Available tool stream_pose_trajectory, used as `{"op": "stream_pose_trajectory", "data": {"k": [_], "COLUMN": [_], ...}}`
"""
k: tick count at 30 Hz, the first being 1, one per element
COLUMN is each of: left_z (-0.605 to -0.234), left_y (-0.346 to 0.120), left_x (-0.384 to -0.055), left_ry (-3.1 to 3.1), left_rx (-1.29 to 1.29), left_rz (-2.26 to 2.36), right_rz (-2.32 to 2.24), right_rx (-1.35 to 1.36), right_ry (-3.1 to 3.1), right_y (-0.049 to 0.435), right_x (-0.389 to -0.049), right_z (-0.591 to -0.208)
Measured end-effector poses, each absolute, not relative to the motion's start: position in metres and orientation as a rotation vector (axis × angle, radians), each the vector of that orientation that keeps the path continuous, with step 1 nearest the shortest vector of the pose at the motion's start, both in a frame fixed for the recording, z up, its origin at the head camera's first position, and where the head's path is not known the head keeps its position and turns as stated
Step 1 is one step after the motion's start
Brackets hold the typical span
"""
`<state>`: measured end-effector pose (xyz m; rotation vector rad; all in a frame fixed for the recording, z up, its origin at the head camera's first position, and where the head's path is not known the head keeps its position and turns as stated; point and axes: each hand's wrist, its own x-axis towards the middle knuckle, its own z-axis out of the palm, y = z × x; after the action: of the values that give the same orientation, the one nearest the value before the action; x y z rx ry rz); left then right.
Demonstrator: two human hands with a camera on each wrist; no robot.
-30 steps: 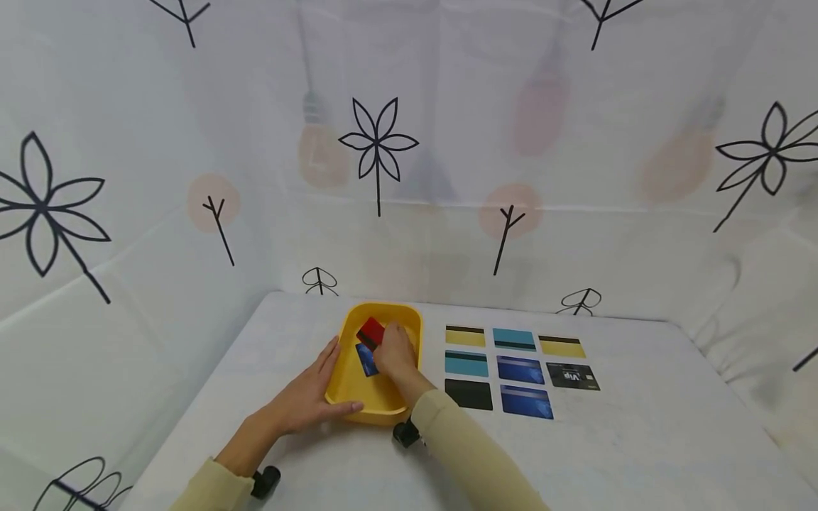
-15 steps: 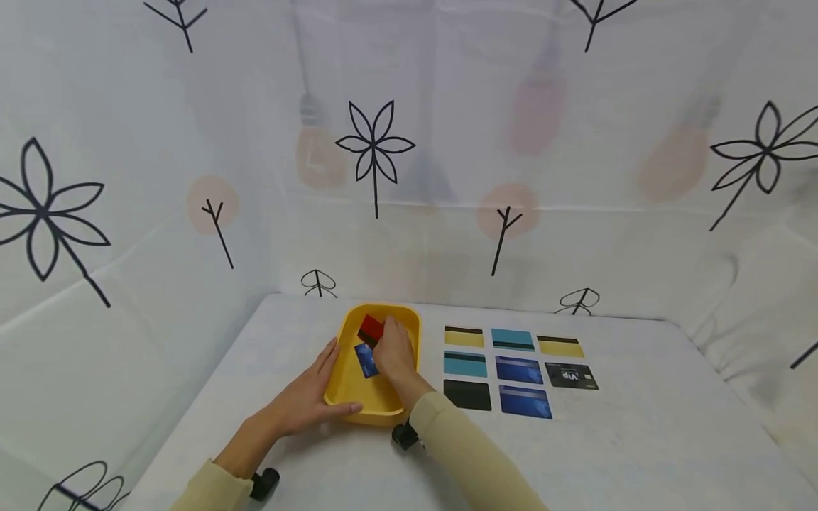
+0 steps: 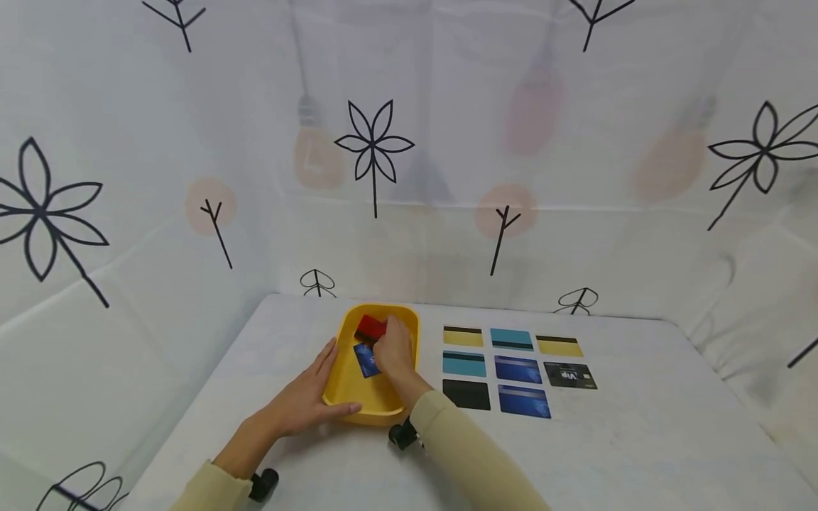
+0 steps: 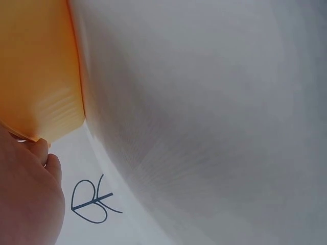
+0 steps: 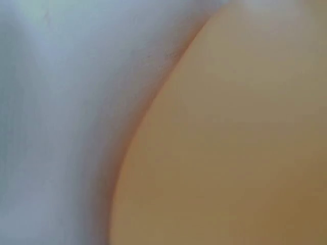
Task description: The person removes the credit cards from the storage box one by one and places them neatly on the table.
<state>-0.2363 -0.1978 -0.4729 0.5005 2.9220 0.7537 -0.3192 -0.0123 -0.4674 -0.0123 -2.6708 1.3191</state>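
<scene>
A yellow tray [image 3: 348, 387] stands on the white table in the head view. My left hand [image 3: 297, 397] holds its near left corner, fingers along the left side and thumb on the front rim. The left wrist view shows fingertips at the rim of the tray [image 4: 43, 66]. My right hand [image 3: 395, 351] reaches inside with bent fingers at the right end of a red bank card [image 3: 368, 328] with a dark stripe; the fingertips themselves are hidden. Just below lies a blue bank card [image 3: 366, 360], partly covered by that hand. The right wrist view holds only the blurred tray wall [image 5: 219, 153].
Right of the tray, several bank cards lie flat in three columns: yellow cards [image 3: 463, 337], teal cards [image 3: 511, 336], blue cards [image 3: 519, 370], a dark card [image 3: 466, 394] and a black "Vip" card [image 3: 571, 375]. White printed cloth [image 3: 434, 255] hangs behind the table.
The red card has turned slightly and now lies more level beside the right fingers. The right hand stays at nearly the same spot; the left hand keeps its place at the tray.
</scene>
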Motion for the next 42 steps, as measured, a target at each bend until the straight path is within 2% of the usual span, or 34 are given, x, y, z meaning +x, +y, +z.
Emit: {"op": "stream_pose_trajectory", "data": {"k": [26,42], "left_z": [-0.475,-0.474], "left_y": [-0.199,-0.198], "left_x": [-0.237,-0.236], "left_ry": [2.925,2.916], "left_rx": [0.485,0.506], "left_rz": [0.735,0.74], "right_rz": [1.444,1.588], "right_rx": [0.222,0.255], "right_ry": [-2.6,-2.644], "right_y": [0.0,0.023], "right_x": [-0.295,-0.277], "right_z": [-0.444,-0.441]}}
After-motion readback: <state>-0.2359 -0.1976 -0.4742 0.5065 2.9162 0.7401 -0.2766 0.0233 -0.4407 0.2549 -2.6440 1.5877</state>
